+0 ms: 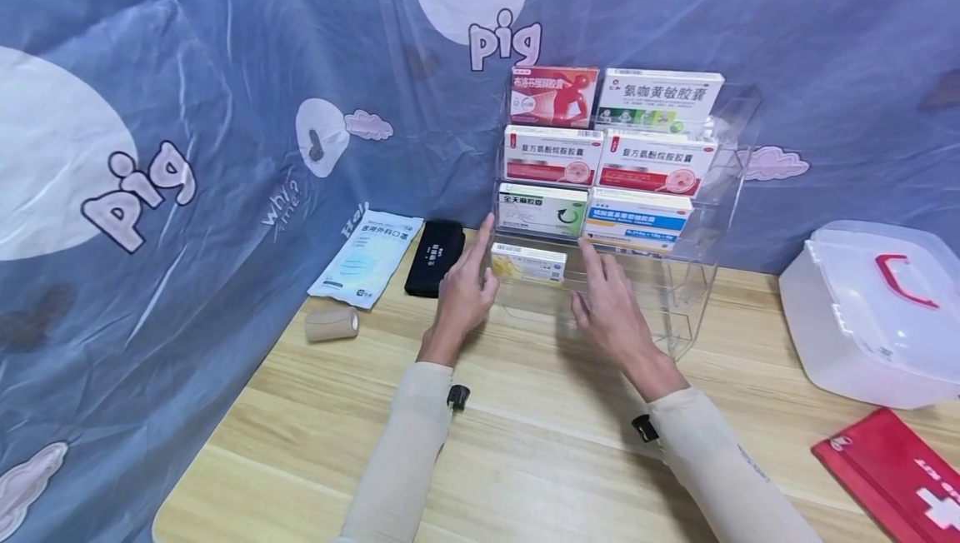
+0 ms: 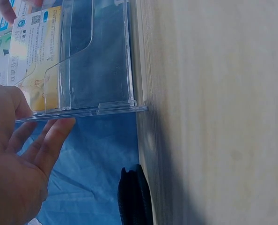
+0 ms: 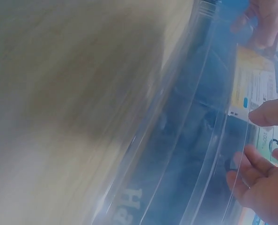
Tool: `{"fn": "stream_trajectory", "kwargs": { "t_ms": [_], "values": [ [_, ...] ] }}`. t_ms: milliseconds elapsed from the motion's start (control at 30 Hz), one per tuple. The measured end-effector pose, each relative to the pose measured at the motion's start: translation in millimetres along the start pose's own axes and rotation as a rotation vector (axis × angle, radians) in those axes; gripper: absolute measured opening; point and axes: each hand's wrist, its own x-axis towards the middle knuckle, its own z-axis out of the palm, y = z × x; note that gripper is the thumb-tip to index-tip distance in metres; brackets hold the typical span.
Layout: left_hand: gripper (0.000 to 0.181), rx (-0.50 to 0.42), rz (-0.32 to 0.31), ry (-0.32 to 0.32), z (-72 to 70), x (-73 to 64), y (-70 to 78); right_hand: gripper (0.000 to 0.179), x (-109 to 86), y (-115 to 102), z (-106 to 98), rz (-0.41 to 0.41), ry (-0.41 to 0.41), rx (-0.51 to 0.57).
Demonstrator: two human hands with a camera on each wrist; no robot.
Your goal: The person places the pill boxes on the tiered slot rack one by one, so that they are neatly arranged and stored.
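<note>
A clear acrylic display rack (image 1: 693,301) holds several medicine boxes in tiers. Low at its left is a yellow-and-white medicine box (image 1: 528,264). My left hand (image 1: 465,297) is at the rack's left side. In the left wrist view its thumb (image 2: 22,104) lies on one face of the side panel (image 2: 83,112) and its fingers on the other, pinching it. My right hand (image 1: 611,310) holds nothing; its fingers are spread, slightly bent, at the rack's front. In the right wrist view its thumb (image 3: 265,114) is right at the yellow-and-white box's end (image 3: 239,110).
Left of the rack lie a black pouch (image 1: 435,258), a mask packet (image 1: 367,260) and a tan bandage roll (image 1: 332,325). To the right are a white lidded box (image 1: 847,318) with a red handle and a red first-aid pouch (image 1: 888,476). A blue printed cloth (image 1: 247,93) hangs behind.
</note>
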Motion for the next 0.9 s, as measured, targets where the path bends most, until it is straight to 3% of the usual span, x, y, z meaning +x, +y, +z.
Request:
{"fn": "stream_trajectory", "kwargs": {
  "t_ms": [467, 900],
  "values": [
    [0.093, 0.009, -0.027, 0.001, -4.5, 1.0, -6.1, 0.081, -8.0, 3, -17, 0.053, 0.058, 0.008],
    [0.094, 0.016, -0.017, 0.003, -4.6, 1.3, -3.3, 0.064, -29.2, 18, -62, 0.004, 0.298, 0.034]
  ]
}}
